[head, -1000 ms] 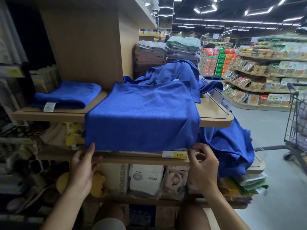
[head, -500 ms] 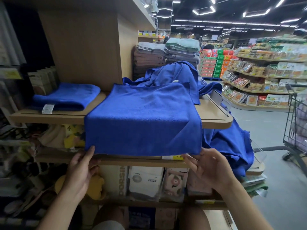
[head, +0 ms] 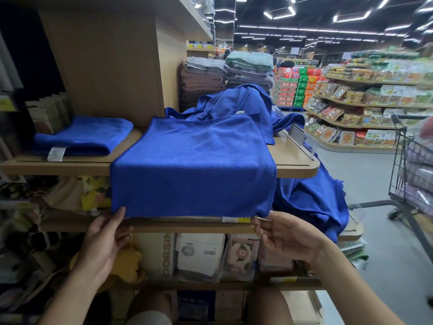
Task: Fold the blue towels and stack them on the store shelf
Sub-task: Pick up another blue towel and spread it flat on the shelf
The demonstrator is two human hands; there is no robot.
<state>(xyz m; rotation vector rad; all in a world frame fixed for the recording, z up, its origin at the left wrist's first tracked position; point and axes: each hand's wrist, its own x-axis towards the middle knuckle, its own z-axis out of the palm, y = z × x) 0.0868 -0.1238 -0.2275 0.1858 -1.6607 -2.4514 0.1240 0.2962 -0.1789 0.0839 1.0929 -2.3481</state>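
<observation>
Fingers (head: pixel 120 213) at draped towel (head: pixel 192 165) corners; heap (head: pixel 234 102) behind, cart (head: pixel 403 174) rt.

One wide-angle view, worn on the head, faces the wooden shelf (head: pixel 295 164) squarely from within arm's reach, looking forward and down across its top board. Below the shelf's front edge, the left hand (head: pixel 105 233) and right hand (head: pixel 288 235) enter the frame; right of the shelf, an aisle recedes.
</observation>
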